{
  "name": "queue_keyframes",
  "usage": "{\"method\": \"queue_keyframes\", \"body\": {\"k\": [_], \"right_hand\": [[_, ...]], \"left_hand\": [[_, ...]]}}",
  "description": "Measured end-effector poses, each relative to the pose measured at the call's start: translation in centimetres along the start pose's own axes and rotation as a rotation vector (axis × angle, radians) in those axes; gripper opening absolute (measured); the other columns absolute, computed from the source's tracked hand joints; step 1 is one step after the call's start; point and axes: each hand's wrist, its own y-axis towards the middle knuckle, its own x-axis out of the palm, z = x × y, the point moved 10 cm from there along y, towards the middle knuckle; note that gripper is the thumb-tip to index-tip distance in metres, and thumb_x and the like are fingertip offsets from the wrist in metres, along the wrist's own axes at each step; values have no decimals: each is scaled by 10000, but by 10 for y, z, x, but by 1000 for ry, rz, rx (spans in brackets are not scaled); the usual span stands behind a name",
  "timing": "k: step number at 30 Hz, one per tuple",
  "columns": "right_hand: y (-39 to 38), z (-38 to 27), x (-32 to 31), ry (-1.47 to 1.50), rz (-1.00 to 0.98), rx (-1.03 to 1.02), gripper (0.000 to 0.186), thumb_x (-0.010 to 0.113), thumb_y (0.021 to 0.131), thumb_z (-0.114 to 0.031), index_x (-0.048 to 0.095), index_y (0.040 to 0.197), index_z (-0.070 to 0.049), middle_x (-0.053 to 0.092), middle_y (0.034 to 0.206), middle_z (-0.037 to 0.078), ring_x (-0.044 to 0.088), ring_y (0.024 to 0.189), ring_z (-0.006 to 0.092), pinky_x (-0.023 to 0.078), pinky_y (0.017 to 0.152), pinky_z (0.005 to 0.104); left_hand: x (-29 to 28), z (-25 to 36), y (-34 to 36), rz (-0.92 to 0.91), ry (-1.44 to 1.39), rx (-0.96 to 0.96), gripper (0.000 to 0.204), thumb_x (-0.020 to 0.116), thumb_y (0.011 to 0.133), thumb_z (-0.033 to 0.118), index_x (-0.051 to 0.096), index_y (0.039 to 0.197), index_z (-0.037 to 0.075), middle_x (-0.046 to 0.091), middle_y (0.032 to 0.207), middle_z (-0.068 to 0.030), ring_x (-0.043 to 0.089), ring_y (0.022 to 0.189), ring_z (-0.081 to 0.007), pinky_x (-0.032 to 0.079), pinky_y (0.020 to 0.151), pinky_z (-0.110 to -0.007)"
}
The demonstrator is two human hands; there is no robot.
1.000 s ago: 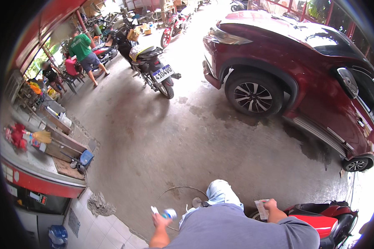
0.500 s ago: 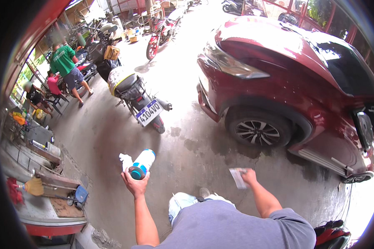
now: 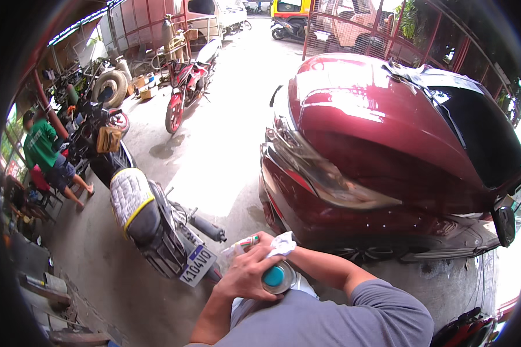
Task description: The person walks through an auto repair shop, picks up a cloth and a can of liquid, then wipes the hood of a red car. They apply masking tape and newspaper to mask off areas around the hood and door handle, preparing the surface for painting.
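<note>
My left hand [image 3: 246, 273] is wrapped round a bottle with a teal cap [image 3: 273, 276], its cap end turned toward me. A crumpled white cloth [image 3: 282, 245] sticks out beside the bottle at that hand's fingers. My right hand [image 3: 264, 239] lies just beyond the left one, partly hidden by it. It grips a thin whitish packet [image 3: 235, 250] with green and red marks. The two hands are close together in front of my chest, and I cannot tell whether they touch.
A dark red car [image 3: 353, 139] stands close on the right. Ahead on the left is a parked motorcycle [image 3: 150, 225] with a patterned seat cover; a red motorcycle [image 3: 185, 87] is farther off. A person in a green shirt [image 3: 41, 147] stands at the far left.
Both hands have come together before my chest, the left moving right with the bottle and cloth, the right moving left with the packet. My view has tilted up toward the car and motorcycles.
</note>
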Motion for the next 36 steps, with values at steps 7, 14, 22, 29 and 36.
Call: {"method": "queue_keyframes", "body": {"k": [7, 14, 22, 29, 36], "right_hand": [[142, -65, -67, 210, -218, 39, 245, 798, 847, -112, 786, 1067, -5, 781, 976, 27, 690, 877, 98, 578, 762, 302], [332, -136, -159, 179, -280, 25, 267, 802, 844, -118, 780, 1087, -10, 785, 976, 33, 692, 865, 99, 574, 759, 302], [572, -163, -272, 154, -297, 85, 293, 806, 841, -125, 773, 1110, -15, 790, 975, 39, 694, 851, 101, 570, 756, 303], [766, -270, -453, 175, 173, -138, 316, 809, 838, -131, 767, 1130, -20, 794, 974, 45, 696, 839, 102, 567, 754, 303], [668, -448, -707, -135, 1102, -321, 203, 765, 889, -153, 758, 1068, -56, 773, 926, 118, 731, 858, 175, 560, 797, 355]], "left_hand": [[-76, -122, 151, -279, 87, 115, 854, 908, 646, 429, 631, 1369, 70, 581, 1362, -195, 580, 1286, -393, 485, 1064, -476], [-165, -285, 248, -102, 146, -17, 940, 947, 595, 434, 629, 1401, 67, 581, 1340, -180, 531, 1272, -400, 464, 1078, -488], [-253, -524, 338, 118, -42, -182, 947, 1010, 498, 474, 633, 1253, 45, 578, 1245, -242, 595, 1185, -446, 504, 1020, -533], [-392, -698, 460, 161, -38, 84, 929, 981, 494, 488, 643, 1232, 35, 629, 1131, -211, 624, 1095, -412, 533, 935, -523], [-461, -859, 611, 11, -203, 206, 1054, 986, 493, 478, 587, 1350, 11, 656, 1136, -213, 655, 1095, -400, 552, 931, -496]]}}
